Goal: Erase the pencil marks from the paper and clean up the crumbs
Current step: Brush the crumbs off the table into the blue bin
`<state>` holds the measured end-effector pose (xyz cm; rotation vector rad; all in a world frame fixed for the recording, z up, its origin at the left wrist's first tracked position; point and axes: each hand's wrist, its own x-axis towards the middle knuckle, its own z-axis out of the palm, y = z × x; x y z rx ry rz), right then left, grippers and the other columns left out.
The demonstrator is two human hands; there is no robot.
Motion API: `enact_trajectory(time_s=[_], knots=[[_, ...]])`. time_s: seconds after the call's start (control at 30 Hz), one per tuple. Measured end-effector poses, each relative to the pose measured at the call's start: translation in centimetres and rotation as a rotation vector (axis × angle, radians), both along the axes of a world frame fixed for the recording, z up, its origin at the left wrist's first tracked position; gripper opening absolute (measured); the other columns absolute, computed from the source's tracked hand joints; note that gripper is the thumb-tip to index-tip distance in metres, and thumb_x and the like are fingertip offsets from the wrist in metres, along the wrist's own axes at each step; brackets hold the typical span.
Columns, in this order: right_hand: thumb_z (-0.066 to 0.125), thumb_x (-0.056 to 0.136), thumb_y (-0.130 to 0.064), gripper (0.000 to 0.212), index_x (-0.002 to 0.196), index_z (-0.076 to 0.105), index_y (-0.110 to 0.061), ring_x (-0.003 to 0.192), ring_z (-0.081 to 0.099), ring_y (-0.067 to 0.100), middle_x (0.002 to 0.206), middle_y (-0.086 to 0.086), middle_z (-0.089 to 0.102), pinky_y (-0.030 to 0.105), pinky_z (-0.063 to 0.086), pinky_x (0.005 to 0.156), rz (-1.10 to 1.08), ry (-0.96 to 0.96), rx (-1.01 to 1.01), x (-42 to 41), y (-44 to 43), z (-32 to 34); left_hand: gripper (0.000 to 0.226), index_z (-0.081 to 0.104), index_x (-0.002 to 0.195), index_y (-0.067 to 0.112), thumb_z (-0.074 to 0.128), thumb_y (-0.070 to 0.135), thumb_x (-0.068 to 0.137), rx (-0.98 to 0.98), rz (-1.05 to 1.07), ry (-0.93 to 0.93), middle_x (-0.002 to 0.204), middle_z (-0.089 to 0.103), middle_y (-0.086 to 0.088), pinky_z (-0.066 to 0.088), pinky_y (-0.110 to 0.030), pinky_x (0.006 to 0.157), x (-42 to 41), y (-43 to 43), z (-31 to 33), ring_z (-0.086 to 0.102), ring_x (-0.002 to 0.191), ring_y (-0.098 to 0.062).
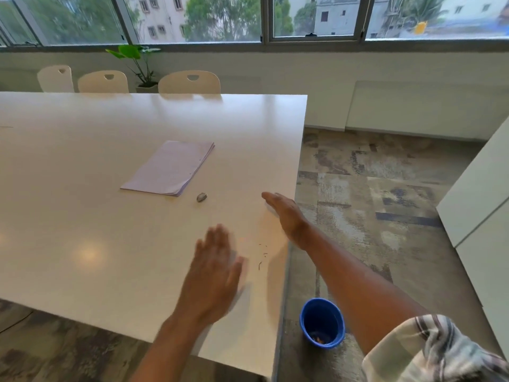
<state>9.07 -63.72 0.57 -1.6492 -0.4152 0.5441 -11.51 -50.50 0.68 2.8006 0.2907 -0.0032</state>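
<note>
A stack of white paper (170, 168) lies on the white table (82, 188), and a small grey eraser (201, 197) rests just off its near right corner. A few dark crumbs (263, 255) are scattered near the table's right edge. My left hand (213, 274), blurred, is flat over the table with straight fingers, just left of the crumbs. My right hand (283, 210) is open too, its edge on the table by the right rim, beyond the crumbs. Neither hand holds anything.
A blue bin (322, 322) stands on the patterned floor below the table's right edge, with some scraps inside. White chairs (190, 81) line the far side, and a potted plant (143, 64) stands by the window wall. White cabinets (482, 216) are at right.
</note>
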Motion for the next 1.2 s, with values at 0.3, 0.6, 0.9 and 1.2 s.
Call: enact_trajectory(time_s=[0.3,0.6,0.9,1.2], knots=[[0.048,0.079,-0.065,0.092,0.153,0.051,-0.010,0.151,0.042,0.019,0.161,0.009,0.049,0.043,0.024,0.131,-0.058,-0.016,0.056,-0.7,0.6,0.1,0.105,-0.031,0.159,0.014,-0.036,0.078,0.076,0.073,-0.021,0.134,0.165,-0.039,-0.005,-0.009,-0.044,0.132,0.1,-1.1,-1.5,-0.033,0.156,-0.021],[0.058,0.068,-0.070,0.097,0.147,0.058,-0.014,0.147,0.046,0.014,0.157,0.004,0.053,0.039,0.028,0.128,-0.100,0.054,0.145,-1.3,0.5,0.3,0.069,-0.015,0.166,0.016,0.016,0.047,0.114,-0.280,-0.108,-0.059,0.174,-0.023,0.000,-0.016,-0.029,0.127,6.4,-6.3,-1.2,-0.026,0.156,-0.008],[0.057,0.086,-0.047,0.064,0.138,0.065,-0.009,0.133,0.060,0.021,0.140,0.009,0.067,0.043,0.041,0.122,-0.225,0.019,0.172,-1.4,0.0,0.4,0.035,0.067,0.139,0.004,0.050,0.015,0.111,-1.264,0.516,-0.712,0.137,0.071,-0.012,0.047,-0.038,0.118,8.8,-0.3,1.0,0.063,0.134,-0.022],[0.053,0.108,-0.010,0.023,0.113,0.072,0.002,0.103,0.077,0.032,0.108,0.021,0.077,0.041,0.063,0.096,-0.541,-0.001,0.393,0.7,-6.2,0.5,0.009,0.083,0.099,0.011,0.085,0.012,0.090,-1.031,0.453,-0.869,0.089,0.082,0.003,0.065,-0.033,0.086,12.3,-7.9,3.6,0.078,0.087,-0.015]])
